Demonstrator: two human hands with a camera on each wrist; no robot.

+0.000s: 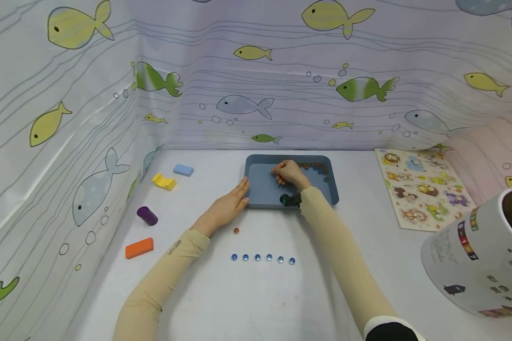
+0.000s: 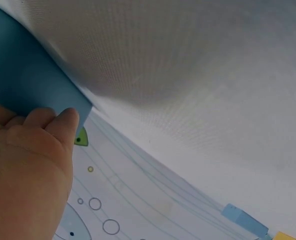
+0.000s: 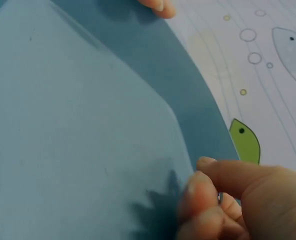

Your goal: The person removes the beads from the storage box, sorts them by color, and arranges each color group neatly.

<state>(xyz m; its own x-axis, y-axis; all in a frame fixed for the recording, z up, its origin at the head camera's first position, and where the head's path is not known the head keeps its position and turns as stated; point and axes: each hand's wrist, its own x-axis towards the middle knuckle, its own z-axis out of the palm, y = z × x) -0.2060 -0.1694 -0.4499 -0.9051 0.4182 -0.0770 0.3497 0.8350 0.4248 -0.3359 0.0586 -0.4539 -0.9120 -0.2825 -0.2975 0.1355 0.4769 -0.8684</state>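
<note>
A blue-grey tray (image 1: pixel 264 205) lies at the back of the table. My left hand (image 1: pixel 228 207) rests against its left wall with fingers stretched out; in the left wrist view those fingers touch the tray's outer side (image 2: pixel 43 75). Over the inside of the tray, my right hand (image 1: pixel 292 173) has thumb and fingers pinched together. A small shiny glass bead (image 3: pixel 219 197) shows between them in the right wrist view, mostly hidden. Brown and blue beads (image 1: pixel 317 167) lie along the tray's back right corner. In front, several blue beads (image 1: pixel 257 257) form a row, with one orange-brown bead (image 1: pixel 236 230) behind its left end.
Left of the tray lie a light-blue block (image 1: pixel 183 170), a yellow curved block (image 1: pixel 164 182), a purple cylinder (image 1: pixel 147 216) and an orange block (image 1: pixel 139 248). An animal picture board (image 1: pixel 426 189) and a large white cylindrical container (image 1: pixel 473 255) stand at the right. Fish-printed curtains enclose the table.
</note>
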